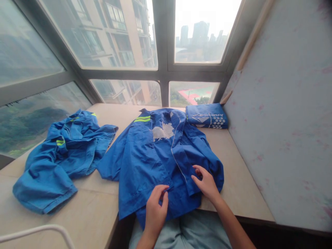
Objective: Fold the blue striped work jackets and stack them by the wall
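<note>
A blue work jacket [145, 155] lies spread in front of me on the window ledge, its front parted. It has yellow-green stripes on one shoulder, white piping and a pale printed patch [163, 132] showing inside the collar. My left hand [156, 207] is over the jacket's lower hem, fingers curved and apart from the thumb. Near the front panel with the piping, my right hand [206, 182] is also curved, a gap between thumb and fingers. Neither hand visibly grips cloth; whether the fingertips touch it I cannot tell.
A second blue jacket [64, 148] lies crumpled on the left of the ledge [241, 180]. A folded blue garment with white print [206, 116] sits at the back right. Windows enclose the back and left, a patterned wall [287, 114] the right. A white curved tube [46, 227] is at lower left.
</note>
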Demonstrator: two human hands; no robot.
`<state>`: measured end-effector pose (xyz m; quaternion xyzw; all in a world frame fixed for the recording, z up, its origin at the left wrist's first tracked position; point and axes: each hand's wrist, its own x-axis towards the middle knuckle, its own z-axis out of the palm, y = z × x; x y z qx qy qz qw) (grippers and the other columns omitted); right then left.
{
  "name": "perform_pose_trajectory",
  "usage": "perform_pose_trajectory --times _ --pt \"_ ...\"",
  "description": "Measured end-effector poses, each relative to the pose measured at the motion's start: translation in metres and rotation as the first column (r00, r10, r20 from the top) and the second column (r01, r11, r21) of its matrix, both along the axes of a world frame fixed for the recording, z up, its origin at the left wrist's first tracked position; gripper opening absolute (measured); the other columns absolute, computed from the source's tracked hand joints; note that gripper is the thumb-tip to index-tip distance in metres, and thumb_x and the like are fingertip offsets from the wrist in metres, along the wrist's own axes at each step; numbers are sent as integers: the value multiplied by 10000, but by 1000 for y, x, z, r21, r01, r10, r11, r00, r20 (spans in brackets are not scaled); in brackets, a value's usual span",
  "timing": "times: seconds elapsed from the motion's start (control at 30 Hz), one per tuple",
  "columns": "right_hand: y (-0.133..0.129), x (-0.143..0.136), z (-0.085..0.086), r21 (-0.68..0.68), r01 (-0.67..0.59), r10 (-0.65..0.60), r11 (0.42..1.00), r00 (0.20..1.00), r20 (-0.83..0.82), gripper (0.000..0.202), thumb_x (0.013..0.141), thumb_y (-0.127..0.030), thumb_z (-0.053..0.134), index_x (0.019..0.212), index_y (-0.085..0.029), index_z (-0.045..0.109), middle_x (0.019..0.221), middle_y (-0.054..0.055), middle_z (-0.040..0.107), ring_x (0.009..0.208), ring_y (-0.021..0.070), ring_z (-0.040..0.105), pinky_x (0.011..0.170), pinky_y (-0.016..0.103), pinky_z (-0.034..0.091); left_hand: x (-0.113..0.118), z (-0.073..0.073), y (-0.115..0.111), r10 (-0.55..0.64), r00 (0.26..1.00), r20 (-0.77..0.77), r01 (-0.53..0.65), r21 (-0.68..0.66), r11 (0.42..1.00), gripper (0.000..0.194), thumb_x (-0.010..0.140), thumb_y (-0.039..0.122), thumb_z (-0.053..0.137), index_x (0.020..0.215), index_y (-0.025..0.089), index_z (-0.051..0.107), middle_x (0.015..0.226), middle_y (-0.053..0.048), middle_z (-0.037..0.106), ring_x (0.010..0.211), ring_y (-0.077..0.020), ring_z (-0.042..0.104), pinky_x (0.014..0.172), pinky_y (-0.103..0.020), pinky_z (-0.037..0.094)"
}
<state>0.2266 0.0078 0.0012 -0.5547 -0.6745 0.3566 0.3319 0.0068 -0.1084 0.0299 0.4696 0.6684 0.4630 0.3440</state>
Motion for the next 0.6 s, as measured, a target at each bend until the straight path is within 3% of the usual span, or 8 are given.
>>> perform_pose_trajectory --times 0.03,0.1,0.2,0.27,0.33,0.43,0.6 --pt "-5 3 3 -33 -18 16 999 998 -59 461 768 -273 609 1225 -214 630 1041 67 678 917 219 640 816 353 526 7 1 -6 70 972 225 -50 -94 994 206 878 283 602 1027 187 707 1058 -123 708 895 -236 675 790 -361 547" --pt "-15 7 7 -95 -43 25 995 983 -180 550 736 -254 626 1285 -245 607 1116 64 671 958 216 641 805 341 540 20 6 -16 267 761 591 -97 -303 948 273 837 266 675 1092 168 676 1139 -148 700 843 -215 702 672 -295 568" --pt "-26 6 10 -209 -3 -80 978 919 -387 548 709 -291 700 1250 -240 634 1167 84 671 1016 238 642 834 360 553 35 16 -22 467 400 789 -152 -446 882 409 783 109 721 1173 168 615 1310 -158 627 990 -228 705 697 -256 594" --pt "-29 2 12 -311 15 -181 950 840 -511 516 688 -346 762 1178 -215 669 1138 106 691 1038 267 647 865 394 552 39 22 -18 498 267 825 -204 -457 866 365 796 31 678 1132 154 610 1334 -158 611 1037 -225 694 720 -249 606" --pt "-31 -3 15 -389 5 -254 921 765 -592 477 676 -394 801 1099 -199 701 1148 121 697 1053 285 649 901 419 539 38 25 -10 508 194 839 -225 -466 856 268 832 18 635 1075 132 624 1328 -161 612 962 -182 710 672 -211 604" --pt "-36 -9 17 -436 21 -323 900 703 -634 400 663 -425 827 970 -185 735 1237 129 663 1076 290 641 941 418 515 35 24 5 512 198 836 -246 -464 851 179 872 66 625 1042 114 647 1290 -152 632 747 -94 692 533 -141 558" --pt "-43 -12 12 -420 88 -354 903 708 -612 385 672 -463 817 926 -189 722 1136 113 698 1051 276 642 932 393 511 35 17 27 556 199 807 -254 -506 824 86 908 148 616 917 74 659 1063 -157 709 551 -32 591 430 -104 490"
